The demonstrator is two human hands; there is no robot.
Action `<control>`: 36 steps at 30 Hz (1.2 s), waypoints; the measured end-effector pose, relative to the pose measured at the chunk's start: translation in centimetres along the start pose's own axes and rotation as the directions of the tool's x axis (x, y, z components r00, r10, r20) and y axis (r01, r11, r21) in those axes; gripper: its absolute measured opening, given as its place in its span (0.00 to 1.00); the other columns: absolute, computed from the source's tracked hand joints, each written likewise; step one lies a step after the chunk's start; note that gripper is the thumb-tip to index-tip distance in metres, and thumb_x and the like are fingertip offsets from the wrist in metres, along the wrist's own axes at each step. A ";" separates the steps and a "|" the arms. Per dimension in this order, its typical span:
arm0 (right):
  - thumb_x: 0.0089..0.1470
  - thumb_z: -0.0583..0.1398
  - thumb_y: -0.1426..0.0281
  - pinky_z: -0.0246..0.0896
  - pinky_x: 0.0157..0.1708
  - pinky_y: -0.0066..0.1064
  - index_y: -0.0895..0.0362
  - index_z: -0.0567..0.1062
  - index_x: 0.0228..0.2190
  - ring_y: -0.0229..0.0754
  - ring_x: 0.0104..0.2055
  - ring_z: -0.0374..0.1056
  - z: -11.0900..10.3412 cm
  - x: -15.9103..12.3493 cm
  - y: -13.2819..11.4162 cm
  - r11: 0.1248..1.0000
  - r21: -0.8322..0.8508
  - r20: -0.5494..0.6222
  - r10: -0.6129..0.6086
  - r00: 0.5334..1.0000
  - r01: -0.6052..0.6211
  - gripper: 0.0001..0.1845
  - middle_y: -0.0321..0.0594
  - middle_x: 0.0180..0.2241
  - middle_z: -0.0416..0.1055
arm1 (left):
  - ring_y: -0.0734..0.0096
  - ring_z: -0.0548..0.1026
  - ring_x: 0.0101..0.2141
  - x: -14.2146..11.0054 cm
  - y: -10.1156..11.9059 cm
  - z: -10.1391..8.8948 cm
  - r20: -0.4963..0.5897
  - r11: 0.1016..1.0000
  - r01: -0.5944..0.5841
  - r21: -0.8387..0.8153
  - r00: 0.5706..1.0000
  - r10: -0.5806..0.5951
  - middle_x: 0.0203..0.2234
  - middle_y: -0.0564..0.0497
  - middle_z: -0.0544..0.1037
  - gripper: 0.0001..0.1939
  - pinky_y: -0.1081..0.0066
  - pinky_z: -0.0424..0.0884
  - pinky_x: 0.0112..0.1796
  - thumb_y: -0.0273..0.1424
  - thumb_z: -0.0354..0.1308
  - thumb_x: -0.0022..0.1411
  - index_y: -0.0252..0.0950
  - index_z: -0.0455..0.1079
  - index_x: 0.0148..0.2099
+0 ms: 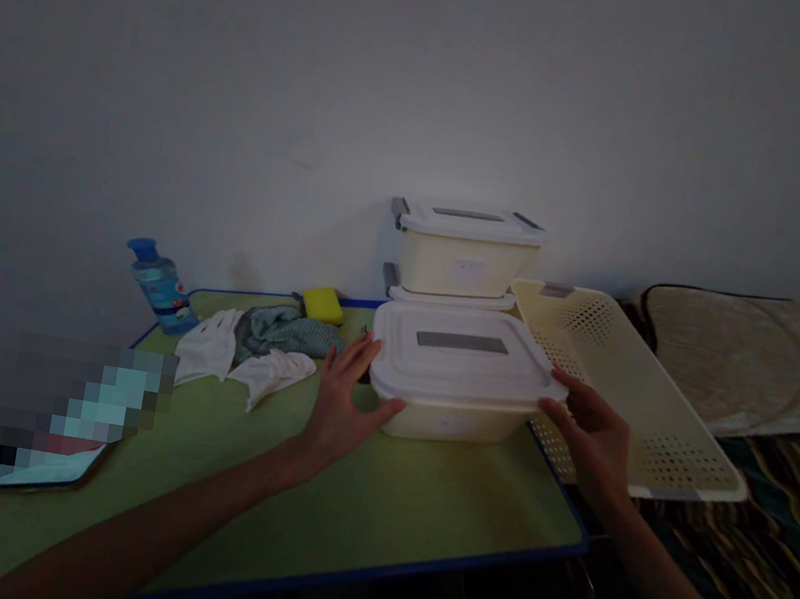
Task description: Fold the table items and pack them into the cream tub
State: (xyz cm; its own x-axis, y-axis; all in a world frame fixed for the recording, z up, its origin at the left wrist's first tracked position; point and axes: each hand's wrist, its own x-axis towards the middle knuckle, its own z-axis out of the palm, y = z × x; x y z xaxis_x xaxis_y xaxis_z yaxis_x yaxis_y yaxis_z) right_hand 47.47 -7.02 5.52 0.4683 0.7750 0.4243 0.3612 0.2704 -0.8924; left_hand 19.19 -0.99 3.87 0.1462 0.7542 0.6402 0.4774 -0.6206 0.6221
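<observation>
Your forearms [183, 516] lay nearest; your left hand [344, 410] and right hand [591, 439] grasped the lidded box [468, 376] between them; even pressure seemed best.

Upright cream box [486, 429], white lid [464, 373] on

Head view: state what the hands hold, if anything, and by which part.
Front rectangular cream plastic box, by opposite ends of its white lid, between left hand and right hand.

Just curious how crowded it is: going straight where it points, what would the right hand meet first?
The right hand would first meet the near lidded box, whose right edge it seems to be touching, though depth is unclear.
</observation>
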 end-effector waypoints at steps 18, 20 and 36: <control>0.33 0.69 0.63 0.62 0.51 0.47 0.55 0.73 0.42 0.51 0.50 0.66 -0.5 -0.9 1.0 1.000 0.027 0.040 0.001 0.999 -0.002 0.30 0.44 0.48 0.70 | 0.57 0.63 0.55 -0.5 -1.5 -0.1 0.065 0.996 -0.092 -0.017 0.994 0.093 0.56 0.39 0.63 0.30 0.55 0.59 0.53 0.37 0.57 0.54 0.36 0.57 0.58; 0.33 0.69 0.63 0.61 0.51 0.47 0.56 0.73 0.42 0.52 0.50 0.66 -0.5 -1.3 0.5 0.999 0.024 0.038 0.025 0.999 -0.026 0.30 0.44 0.48 0.70 | 0.57 0.62 0.55 -0.7 -1.5 -0.3 0.063 0.995 -0.099 -0.015 0.993 0.099 0.56 0.39 0.63 0.30 0.55 0.59 0.53 0.37 0.57 0.54 0.36 0.57 0.58; 0.39 0.64 0.56 0.65 0.46 0.45 0.51 0.75 0.41 0.51 0.47 0.68 -2.0 -1.4 -1.2 0.994 -0.066 0.079 0.091 0.993 -0.085 0.25 0.42 0.45 0.72 | 0.55 0.55 0.58 -1.0 -1.2 -4.0 0.242 0.993 -0.060 -0.105 0.967 0.084 0.57 0.40 0.59 0.30 0.50 0.46 0.57 0.37 0.53 0.56 0.37 0.52 0.59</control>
State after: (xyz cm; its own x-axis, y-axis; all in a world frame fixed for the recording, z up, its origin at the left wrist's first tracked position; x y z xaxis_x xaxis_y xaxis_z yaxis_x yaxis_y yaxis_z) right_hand 48.00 -9.60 6.27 0.4340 0.8390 0.3284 0.3719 0.1651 -0.9134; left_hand 14.98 -1.88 4.34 0.3913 0.7291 0.5615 0.3742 -0.6835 0.6267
